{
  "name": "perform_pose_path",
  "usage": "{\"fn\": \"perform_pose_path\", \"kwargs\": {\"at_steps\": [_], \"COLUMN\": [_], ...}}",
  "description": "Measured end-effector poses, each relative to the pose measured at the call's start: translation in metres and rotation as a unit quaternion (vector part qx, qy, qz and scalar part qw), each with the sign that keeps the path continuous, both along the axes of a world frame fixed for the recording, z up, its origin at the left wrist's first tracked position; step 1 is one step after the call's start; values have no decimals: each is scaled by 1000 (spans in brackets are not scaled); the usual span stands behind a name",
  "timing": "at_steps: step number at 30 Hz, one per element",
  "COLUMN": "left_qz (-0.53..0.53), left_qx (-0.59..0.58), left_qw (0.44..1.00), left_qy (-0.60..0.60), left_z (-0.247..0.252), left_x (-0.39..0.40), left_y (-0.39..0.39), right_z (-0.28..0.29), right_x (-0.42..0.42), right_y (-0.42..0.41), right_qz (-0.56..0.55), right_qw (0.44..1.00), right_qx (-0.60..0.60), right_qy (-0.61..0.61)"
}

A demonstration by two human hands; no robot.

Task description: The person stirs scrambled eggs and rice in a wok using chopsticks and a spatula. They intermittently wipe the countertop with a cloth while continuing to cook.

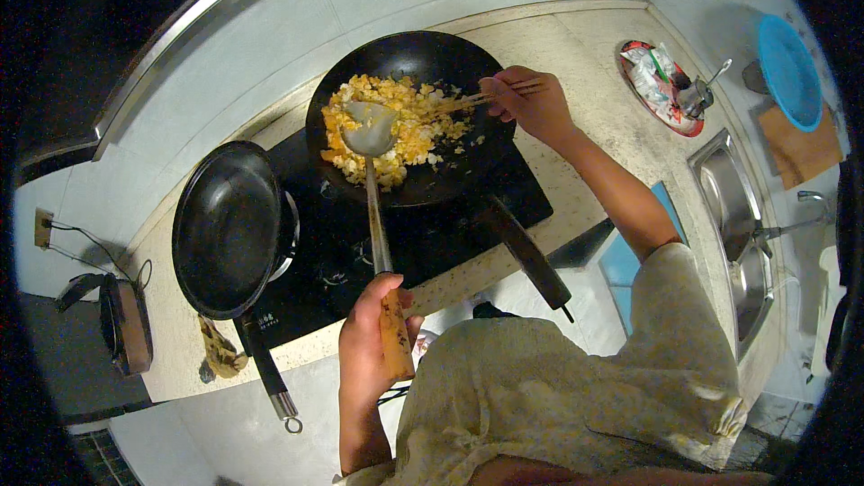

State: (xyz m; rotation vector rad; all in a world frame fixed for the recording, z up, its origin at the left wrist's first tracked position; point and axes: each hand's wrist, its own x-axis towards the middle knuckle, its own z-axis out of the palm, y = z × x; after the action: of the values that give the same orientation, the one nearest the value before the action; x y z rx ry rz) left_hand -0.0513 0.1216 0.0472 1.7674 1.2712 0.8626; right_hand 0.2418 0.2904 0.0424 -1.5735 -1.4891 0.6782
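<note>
My left hand (364, 344) grips the wooden handle of a metal wok spatula (376, 216). Its broad blade rests among scrambled egg (425, 108), which looks broken into small yellow and white bits. The egg lies in a black wok (405, 50) on a black glass cooktop (432, 256). Over the wok's right rim, my right hand (533, 104) holds wooden chopsticks (476, 100), their tips down in the egg. The wok's dark handle (530, 256) points toward me, past the counter's front edge.
A black frying pan (229, 229) sits tilted on the left burner, handle jutting over the edge. Beside it lies a crumpled cloth-like item (221, 351). Rightward are a red-rimmed tray (688, 127) with a metal cup (695, 98), a steel sink (722, 182) and a blue basin (790, 74).
</note>
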Motion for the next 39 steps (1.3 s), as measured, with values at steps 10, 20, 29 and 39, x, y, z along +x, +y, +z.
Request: {"fn": "perform_pose_path", "kwargs": {"at_steps": [10, 20, 29, 39], "left_qz": [1, 5, 1, -3], "left_qx": [6, -4, 23, -3], "left_qw": [1000, 1000, 998, 999], "left_qy": [-7, 4, 51, 43], "left_z": [1, -2, 6, 3], "left_x": [3, 0, -2, -3], "left_y": [2, 1, 3, 3], "right_z": [-18, -27, -18, -21], "right_x": [-48, -80, -51, -76], "right_y": [-16, 4, 23, -14], "right_qz": [246, 305, 220, 291], "right_qw": [824, 776, 857, 785], "right_qx": [425, 405, 335, 393], "right_qy": [-283, -375, -323, -380]}}
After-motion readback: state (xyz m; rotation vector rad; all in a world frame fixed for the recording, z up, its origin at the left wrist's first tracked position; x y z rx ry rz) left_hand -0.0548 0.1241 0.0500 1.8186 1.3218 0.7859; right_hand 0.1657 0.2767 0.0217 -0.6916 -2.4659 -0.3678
